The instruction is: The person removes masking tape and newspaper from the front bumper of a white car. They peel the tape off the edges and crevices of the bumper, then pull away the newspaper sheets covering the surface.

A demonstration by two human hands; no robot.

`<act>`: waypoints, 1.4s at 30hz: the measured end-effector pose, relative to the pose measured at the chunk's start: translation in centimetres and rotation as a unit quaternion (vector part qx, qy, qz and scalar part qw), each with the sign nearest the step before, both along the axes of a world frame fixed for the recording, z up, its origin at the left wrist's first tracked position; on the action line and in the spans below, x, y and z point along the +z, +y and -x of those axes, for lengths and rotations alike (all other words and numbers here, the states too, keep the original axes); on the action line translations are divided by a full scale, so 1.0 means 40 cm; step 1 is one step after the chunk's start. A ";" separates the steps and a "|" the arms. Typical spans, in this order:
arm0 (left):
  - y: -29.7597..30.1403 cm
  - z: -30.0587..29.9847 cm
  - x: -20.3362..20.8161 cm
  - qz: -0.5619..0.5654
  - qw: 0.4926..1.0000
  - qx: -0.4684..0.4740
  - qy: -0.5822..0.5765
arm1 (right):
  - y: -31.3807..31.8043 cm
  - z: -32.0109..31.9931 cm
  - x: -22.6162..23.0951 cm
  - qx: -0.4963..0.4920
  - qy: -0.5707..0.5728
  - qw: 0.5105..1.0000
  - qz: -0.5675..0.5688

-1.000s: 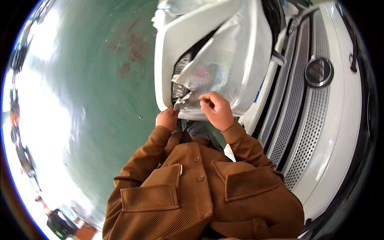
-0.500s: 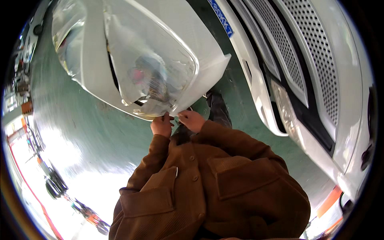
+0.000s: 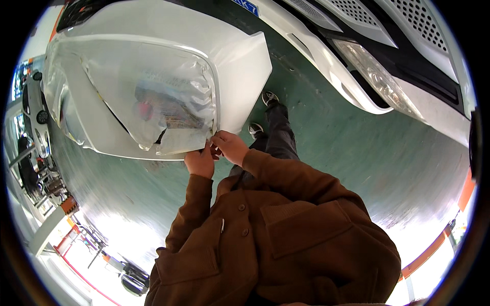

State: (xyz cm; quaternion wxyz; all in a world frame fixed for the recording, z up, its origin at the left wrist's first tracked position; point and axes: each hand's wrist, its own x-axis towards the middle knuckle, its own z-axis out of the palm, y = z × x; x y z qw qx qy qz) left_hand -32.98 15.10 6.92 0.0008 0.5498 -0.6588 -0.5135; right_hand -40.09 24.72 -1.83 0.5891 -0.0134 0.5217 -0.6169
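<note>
Clear plastic film covers the window-like opening of a white car body in front of me. It is wrinkled along its right side, and its lower edge lies near the body's rim. At the film's lower right corner, my left hand has thumb and fingers pinched together on the film edge. My right hand is closed right beside it, its fingertips meeting the left ones at the same corner. The exact grip of the fingertips is partly hidden. Through the film a dark shape and a pinkish spot show faintly.
A white vehicle front with a headlight and perforated grille stands to the right. Green glossy floor runs between the two vehicles, with my shoes on it. Another car stands at far left.
My view has shifted, so the vehicles sit differently in it. My hands stay at the film's lower right corner; the right hand has come closer to the left, their fingertips now meeting.
</note>
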 end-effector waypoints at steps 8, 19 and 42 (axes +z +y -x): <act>-0.024 0.007 0.052 0.012 0.999 -0.001 0.031 | -0.014 0.023 0.042 -0.007 0.013 1.000 0.011; -0.036 0.010 0.151 0.026 0.999 0.004 0.036 | -0.042 0.125 0.150 0.019 0.047 0.997 0.052; -0.105 0.355 0.395 0.383 0.848 -0.360 0.066 | -0.060 0.027 0.186 0.094 0.392 0.885 0.235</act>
